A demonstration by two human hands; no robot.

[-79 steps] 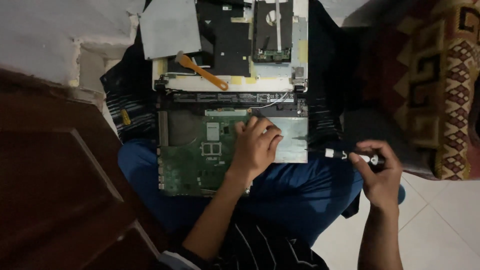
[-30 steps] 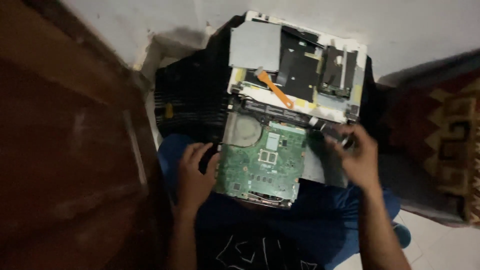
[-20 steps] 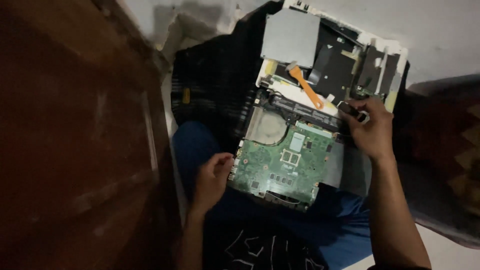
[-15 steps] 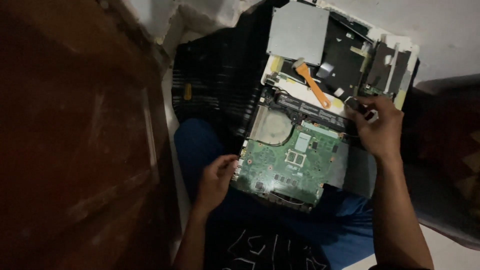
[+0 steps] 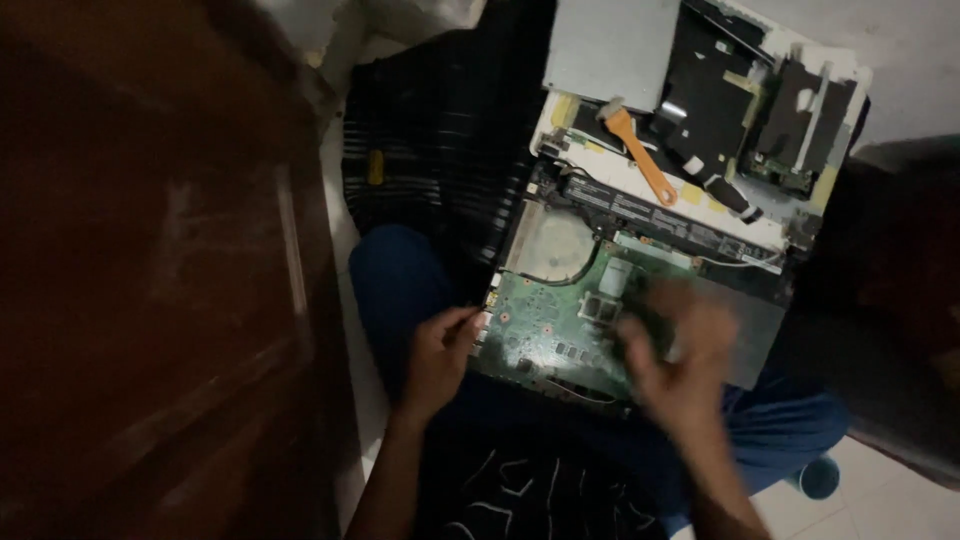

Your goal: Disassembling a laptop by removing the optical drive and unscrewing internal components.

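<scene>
The left hand point(image 5: 438, 358) pinches the near-left edge of the green board point(image 5: 560, 325), fingers closed on it. The right hand point(image 5: 678, 358) is blurred over the board's right side; its finger state cannot be told. The board lies in an opened laptop point(image 5: 650, 215) on the person's lap. Farther off, an orange pry tool point(image 5: 638, 155) rests on the white lid, beside a grey metal plate point(image 5: 608, 50).

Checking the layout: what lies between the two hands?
In the head view, the green circuit board spans between the left hand and the blurred right hand.
</scene>
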